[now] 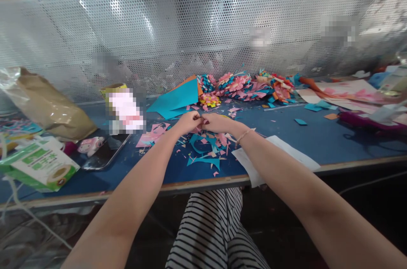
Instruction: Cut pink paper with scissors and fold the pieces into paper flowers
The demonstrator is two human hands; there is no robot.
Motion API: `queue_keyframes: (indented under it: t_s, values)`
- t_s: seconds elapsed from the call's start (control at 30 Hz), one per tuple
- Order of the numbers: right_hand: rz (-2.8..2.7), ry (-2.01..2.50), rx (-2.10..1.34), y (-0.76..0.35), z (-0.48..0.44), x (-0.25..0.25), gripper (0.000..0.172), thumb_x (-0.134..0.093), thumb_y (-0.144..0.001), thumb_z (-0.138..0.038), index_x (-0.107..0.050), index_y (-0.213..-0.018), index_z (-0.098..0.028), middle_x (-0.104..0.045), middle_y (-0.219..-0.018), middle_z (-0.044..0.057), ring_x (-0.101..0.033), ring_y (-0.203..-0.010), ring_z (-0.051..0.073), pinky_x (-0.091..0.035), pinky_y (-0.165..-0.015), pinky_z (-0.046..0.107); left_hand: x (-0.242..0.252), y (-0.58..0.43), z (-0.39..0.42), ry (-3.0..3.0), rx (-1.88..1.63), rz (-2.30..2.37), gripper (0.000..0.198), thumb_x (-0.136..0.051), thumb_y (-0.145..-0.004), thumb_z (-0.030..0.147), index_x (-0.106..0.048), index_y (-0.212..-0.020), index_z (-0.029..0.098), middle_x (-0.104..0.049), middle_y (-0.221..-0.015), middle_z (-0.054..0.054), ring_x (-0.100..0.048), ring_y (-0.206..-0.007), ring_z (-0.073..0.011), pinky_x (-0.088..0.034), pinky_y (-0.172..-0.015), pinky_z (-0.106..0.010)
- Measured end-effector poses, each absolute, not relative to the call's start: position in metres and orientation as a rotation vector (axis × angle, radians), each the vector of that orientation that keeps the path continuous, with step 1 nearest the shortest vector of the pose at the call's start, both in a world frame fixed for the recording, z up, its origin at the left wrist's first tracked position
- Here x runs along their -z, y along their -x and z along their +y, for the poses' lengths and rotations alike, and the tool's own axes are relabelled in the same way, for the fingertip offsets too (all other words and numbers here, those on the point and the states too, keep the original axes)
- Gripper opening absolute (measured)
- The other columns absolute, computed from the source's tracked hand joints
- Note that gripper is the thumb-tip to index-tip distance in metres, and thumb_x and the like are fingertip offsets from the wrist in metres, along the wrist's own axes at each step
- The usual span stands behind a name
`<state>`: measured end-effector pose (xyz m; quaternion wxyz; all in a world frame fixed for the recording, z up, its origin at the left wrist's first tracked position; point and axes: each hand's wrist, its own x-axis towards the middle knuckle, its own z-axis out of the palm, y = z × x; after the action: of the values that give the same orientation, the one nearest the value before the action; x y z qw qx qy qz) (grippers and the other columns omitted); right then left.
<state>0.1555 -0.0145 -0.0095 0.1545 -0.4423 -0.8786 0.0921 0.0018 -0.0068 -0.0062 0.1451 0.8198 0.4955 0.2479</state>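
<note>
My left hand [190,121] and my right hand [216,123] meet over the blue table, fingertips pinched together. Whatever sits between the fingers is too small and hidden to make out. Beneath and around them lie pink, blue and cream paper scraps [222,142]. A curved blue offcut [205,164] rests nearer the table's front edge. Just behind my hands are large blue sheets [178,98] over an orange one. Bundles of cut pink, blue and yellow paper [237,84] are heaped along the perforated metal screen.
At the left stand a brown paper bag [51,106], a green and white box [40,165] and a dark phone [103,154]. White paper [286,152] lies by my right forearm. A purple object [365,121] and coloured sheets are at the right.
</note>
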Motion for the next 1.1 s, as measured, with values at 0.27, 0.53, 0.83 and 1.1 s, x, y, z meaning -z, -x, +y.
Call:
queue_keyframes:
  t_s: [0.27,0.53,0.83,1.1]
  values:
    - [-2.540,1.250,-0.260,-0.1556,-0.0158,0.0089,0.021,-0.045,-0.075,-0.024,-0.051,-0.092,-0.013,-0.060,-0.094,0.012,-0.053,-0.076,0.017,-0.034,-0.060,0.025,0.0061,-0.0031,-0.0094,-2.294,-0.645,1.463,0.012,-0.046,-0.075,0.028,-0.049,-0.071,0.017,-0.057,-0.066,-0.002,-0.054,-0.058,-0.0135,-0.040,-0.052,-0.024]
    - [-2.546,1.247,-0.278,-0.1549,-0.0189,0.0058,0.018,-0.045,-0.077,-0.025,-0.051,-0.090,-0.014,-0.061,-0.091,0.011,-0.053,-0.072,0.016,-0.033,-0.058,0.024,0.0086,-0.0008,-0.0091,-2.289,-0.653,1.452,0.016,-0.046,-0.077,0.033,-0.050,-0.073,0.018,-0.059,-0.069,-0.003,-0.056,-0.062,-0.0149,-0.043,-0.054,-0.025]
    - [-2.560,1.232,-0.299,-0.1565,-0.0144,0.0078,0.020,-0.045,-0.076,-0.024,-0.053,-0.092,-0.014,-0.061,-0.092,0.010,-0.053,-0.074,0.016,-0.034,-0.060,0.024,0.0062,-0.0035,-0.0119,-2.327,-0.610,1.484,0.018,-0.051,-0.075,0.035,-0.048,-0.072,0.018,-0.059,-0.072,-0.003,-0.056,-0.063,-0.0147,-0.042,-0.053,-0.024]
    - [-2.564,1.272,-0.275,-0.1554,-0.0166,0.0067,0.015,-0.045,-0.075,-0.022,-0.053,-0.086,-0.015,-0.062,-0.086,0.009,-0.053,-0.070,0.015,-0.032,-0.056,0.024,0.0085,-0.0036,-0.0117,-2.231,-0.614,1.469,0.023,-0.053,-0.074,0.039,-0.045,-0.074,0.018,-0.058,-0.072,-0.002,-0.056,-0.055,-0.0129,-0.041,-0.048,-0.023]
